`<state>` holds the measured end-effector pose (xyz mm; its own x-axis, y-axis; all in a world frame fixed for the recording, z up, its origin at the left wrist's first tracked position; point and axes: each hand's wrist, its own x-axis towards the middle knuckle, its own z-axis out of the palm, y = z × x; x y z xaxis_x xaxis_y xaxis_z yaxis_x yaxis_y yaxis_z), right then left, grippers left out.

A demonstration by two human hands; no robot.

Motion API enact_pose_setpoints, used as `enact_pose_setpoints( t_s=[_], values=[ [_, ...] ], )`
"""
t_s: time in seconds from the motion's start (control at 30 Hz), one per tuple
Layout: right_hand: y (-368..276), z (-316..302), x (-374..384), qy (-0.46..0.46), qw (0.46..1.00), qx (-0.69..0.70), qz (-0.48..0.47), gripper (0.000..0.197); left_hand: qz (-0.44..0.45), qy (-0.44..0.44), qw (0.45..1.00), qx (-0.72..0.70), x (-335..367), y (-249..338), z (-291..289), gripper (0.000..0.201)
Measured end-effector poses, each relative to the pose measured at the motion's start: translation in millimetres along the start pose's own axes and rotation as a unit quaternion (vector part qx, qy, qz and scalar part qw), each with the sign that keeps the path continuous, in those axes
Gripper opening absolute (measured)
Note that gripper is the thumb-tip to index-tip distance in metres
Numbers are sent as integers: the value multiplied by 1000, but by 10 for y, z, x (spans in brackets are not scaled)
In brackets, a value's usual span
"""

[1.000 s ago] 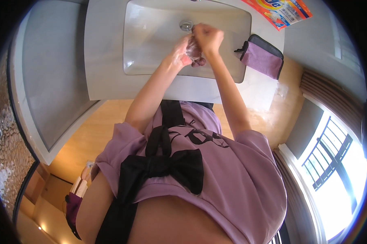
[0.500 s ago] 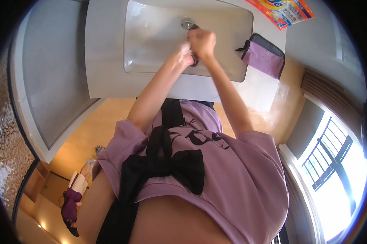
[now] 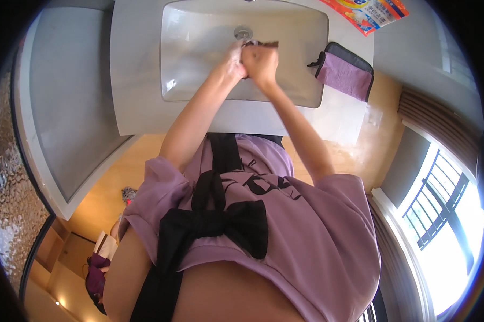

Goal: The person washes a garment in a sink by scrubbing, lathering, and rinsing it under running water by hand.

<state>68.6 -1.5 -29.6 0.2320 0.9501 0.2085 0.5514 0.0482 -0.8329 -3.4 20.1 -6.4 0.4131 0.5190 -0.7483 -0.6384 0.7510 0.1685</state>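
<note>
Over the white sink [image 3: 188,70], my two hands are pressed together near the drain [image 3: 243,33]. My right hand [image 3: 260,61] is closed in a fist around a small dark strip [image 3: 268,44], perhaps cloth, whose end sticks out past the fingers. My left hand [image 3: 236,61] lies against it from the left, with whitish wet foam on the skin. Its fingers are mostly hidden behind the right hand, and it seems to grip the same dark strip.
Right of the basin, a folded purple cloth with black edging [image 3: 346,75] lies on the white counter [image 3: 140,115]. An orange and white plastic packet [image 3: 368,16] rests at the far right. Another person [image 3: 98,268] is behind at lower left. A bright window [image 3: 440,209] stands at right.
Both hands have shifted slightly left and nearer in the sink. The dark strip now pokes out to the right above the right fist; before, it pointed toward the drain.
</note>
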Motion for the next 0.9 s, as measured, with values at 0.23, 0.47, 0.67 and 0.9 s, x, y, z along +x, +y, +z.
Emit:
enact_pose_setpoints(
  t_s=[0.23, 0.47, 0.67, 0.9],
  values=[
    [427, -86, 228, -152, 908, 227, 317, 40, 18, -7, 989, 146, 25, -122, -222, 29],
    [983, -500, 432, -355, 909, 87, 201, 24, 61, 63, 878, 470, -153, 350, -640, 41],
    [1164, -292, 849, -132, 978, -155, 53, 16, 173, 62, 823, 538, 109, 252, -679, 41],
    [1368, 50, 1073, -125, 948, -291, 26, 22, 167, 63, 868, 464, 547, 3, -668, 29]
  ],
)
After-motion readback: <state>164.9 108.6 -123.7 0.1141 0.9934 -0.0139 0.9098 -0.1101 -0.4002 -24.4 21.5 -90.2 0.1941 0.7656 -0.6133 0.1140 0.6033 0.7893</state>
